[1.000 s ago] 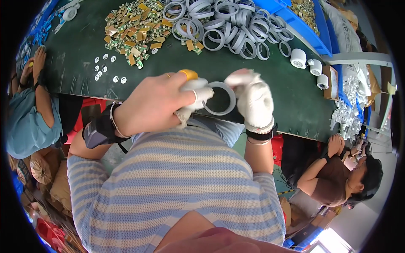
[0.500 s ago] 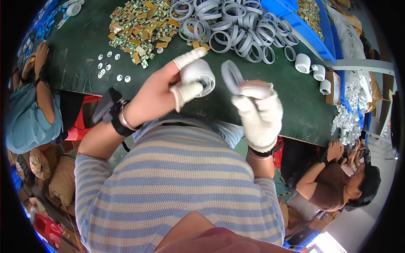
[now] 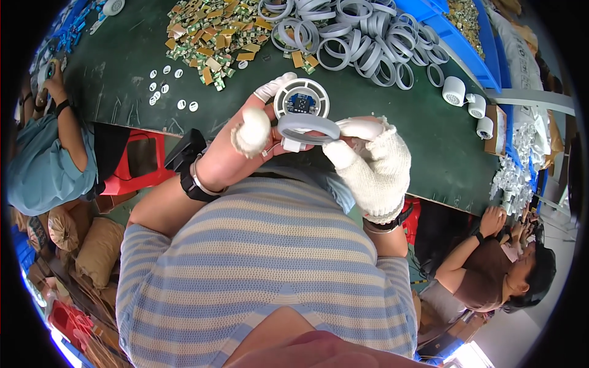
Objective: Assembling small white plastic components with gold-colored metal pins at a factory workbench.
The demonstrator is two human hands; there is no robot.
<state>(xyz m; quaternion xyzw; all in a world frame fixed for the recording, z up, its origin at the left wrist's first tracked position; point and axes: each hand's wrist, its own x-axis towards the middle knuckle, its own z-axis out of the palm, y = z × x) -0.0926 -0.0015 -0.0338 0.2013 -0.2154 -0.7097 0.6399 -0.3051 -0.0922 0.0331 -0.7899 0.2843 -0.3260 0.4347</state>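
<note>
My left hand (image 3: pixel 230 153), with white covers on thumb and forefinger, grips a round white housing (image 3: pixel 325 98). The housing's open face is turned up, and a blue circuit board (image 3: pixel 300 104) shows inside. In a partly cut-off white glove, my right hand (image 3: pixel 377 165) pinches a grey ring (image 3: pixel 308 138) between thumb and fingers. The ring is tilted and lies across the near side of the housing, in front of its rim; whether the two touch I cannot tell. Part of the left fingers is hidden behind the housing and ring.
Many grey rings (image 3: pixel 368 52) are heaped at the far side, beside a pile of small circuit boards (image 3: pixel 215 37). White round labels (image 3: pixel 164 88) lie at the left. Several white housings (image 3: pixel 453 91) stand at the right near blue bins (image 3: pixel 463 46). People (image 3: pixel 52 162) sit on both sides.
The left hand has turned the housing so its open face points up, showing the circuit board. The right hand has brought the ring left and down against or close to the housing.
</note>
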